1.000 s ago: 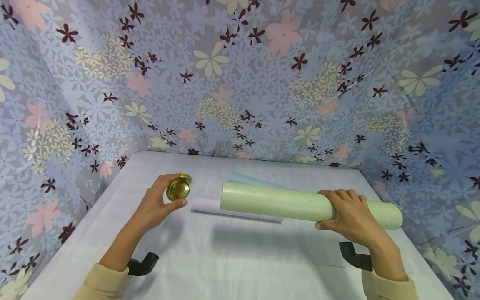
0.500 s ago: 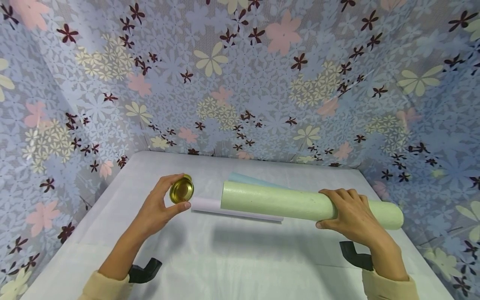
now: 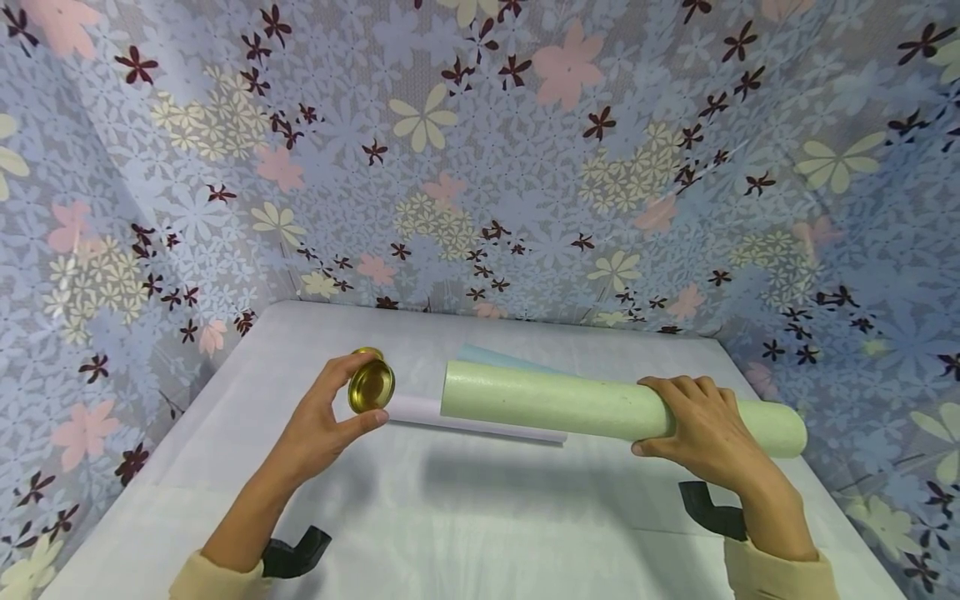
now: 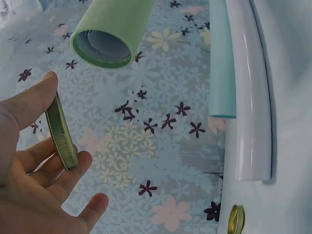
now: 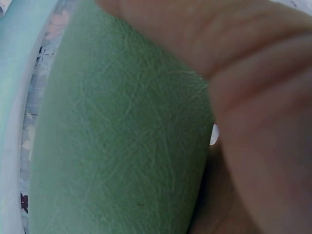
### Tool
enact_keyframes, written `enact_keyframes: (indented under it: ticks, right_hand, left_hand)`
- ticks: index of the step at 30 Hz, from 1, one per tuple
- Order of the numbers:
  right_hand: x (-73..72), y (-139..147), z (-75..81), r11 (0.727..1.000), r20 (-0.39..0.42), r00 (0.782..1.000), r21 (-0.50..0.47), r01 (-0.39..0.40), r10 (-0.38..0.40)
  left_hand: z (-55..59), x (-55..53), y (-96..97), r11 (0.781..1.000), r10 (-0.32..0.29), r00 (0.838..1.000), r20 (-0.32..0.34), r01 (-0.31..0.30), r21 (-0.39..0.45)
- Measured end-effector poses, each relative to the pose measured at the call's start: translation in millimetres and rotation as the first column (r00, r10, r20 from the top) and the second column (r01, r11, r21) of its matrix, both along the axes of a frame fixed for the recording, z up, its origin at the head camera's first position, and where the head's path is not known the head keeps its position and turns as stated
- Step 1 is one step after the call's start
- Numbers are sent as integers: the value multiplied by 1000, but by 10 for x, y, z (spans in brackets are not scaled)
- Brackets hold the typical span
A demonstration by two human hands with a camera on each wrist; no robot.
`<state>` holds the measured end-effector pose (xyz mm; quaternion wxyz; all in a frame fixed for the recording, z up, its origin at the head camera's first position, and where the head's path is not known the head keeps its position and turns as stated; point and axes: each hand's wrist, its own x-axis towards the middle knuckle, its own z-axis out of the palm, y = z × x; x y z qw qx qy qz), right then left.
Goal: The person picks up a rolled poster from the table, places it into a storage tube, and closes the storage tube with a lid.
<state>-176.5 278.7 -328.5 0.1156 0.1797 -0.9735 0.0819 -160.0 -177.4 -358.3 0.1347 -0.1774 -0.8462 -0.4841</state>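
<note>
At the left, a cream sleeve (image 3: 221,575) leads to the left hand (image 3: 318,425), raised above the white cloth-covered surface (image 3: 420,533). Its thumb and fingers pinch the rim of a round, shallow gold metal lid (image 3: 372,386), tilted on edge. Just beyond it in the head view, a second gold round lid (image 3: 367,353) lies on the surface. Next come a glossy white tube (image 3: 480,421) lying flat and, behind it, a pale blue tube (image 3: 510,359), partly hidden. A thick, pale green textured tube (image 3: 547,400) is held aloft in front of both, a shadow beneath it; its hollow open end (image 4: 103,48) shows in the left wrist view, apart from the lid. Farthest right, the right hand (image 3: 701,425) grips the green tube from above, fingers clamped round its barrel.

The step in hand seems to be bringing lid and tube mouth together. The next move would call for turning the lid square to the opening and closing the gap, with the right hand keeping the tube steady.
</note>
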Motion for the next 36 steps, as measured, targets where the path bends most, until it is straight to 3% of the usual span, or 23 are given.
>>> enact_keyframes:
  ticks: [18, 28, 36]
  right_hand:
    - [21, -5, 26, 1000, 1, 1000, -4, -9, 9]
    - [29, -20, 19, 1000, 3, 1000, -8, -4, 4]
    - [35, -45, 28, 1000, -2, 1000, -12, -14, 14]
  left_hand:
    - [-61, 80, 161, 990, -73, 993, 96, 60, 130]
    - [-93, 78, 244, 970, -134, 981, 140, 101, 222]
    - [-96, 51, 344, 941, -201, 967, 155, 147, 303]
